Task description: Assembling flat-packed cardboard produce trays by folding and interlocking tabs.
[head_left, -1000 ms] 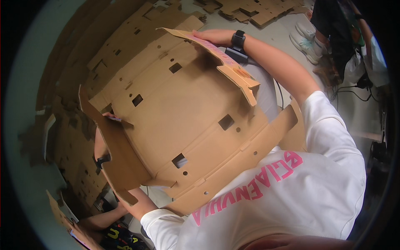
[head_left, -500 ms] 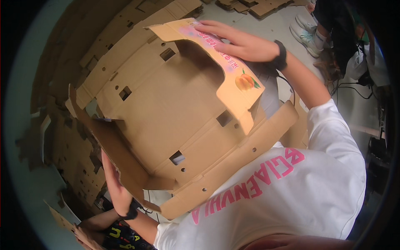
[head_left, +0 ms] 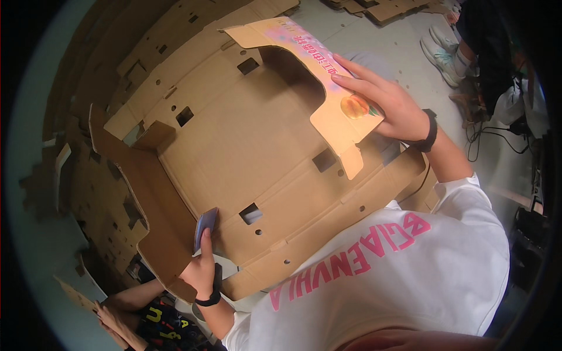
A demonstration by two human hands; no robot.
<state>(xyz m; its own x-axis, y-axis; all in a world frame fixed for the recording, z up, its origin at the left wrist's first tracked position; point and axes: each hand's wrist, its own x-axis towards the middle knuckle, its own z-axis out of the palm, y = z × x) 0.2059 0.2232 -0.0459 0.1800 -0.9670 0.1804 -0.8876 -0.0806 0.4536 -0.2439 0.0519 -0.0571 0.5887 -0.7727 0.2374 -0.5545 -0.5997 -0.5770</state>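
Observation:
A brown cardboard box tray [head_left: 234, 152], partly folded up, lies tilted in front of my body. Its right end panel [head_left: 304, 50] stands up, printed in pink and orange with a peach, and has a wide cutout. My right hand [head_left: 395, 108] lies against that panel's outer face near the peach, fingers stretched out. At the near left corner, my left hand [head_left: 202, 269] pinches a small purple-backed flap [head_left: 205, 231], thumb on top; its other fingers are largely hidden. The plain left end panel [head_left: 149, 193] is raised beside that hand.
Stacked cardboard sheets [head_left: 111, 205] fill the left side, with more cardboard [head_left: 386, 9] on the floor at the far edge. Another person's hands [head_left: 114, 327] hold a cardboard piece at lower left. A person's shoes [head_left: 442, 55] and black cables [head_left: 497, 131] are at right.
My right hand has slid down the printed panel toward the peach. My left hand has come from outside the left panel to the near corner, where the purple-backed flap now stands up.

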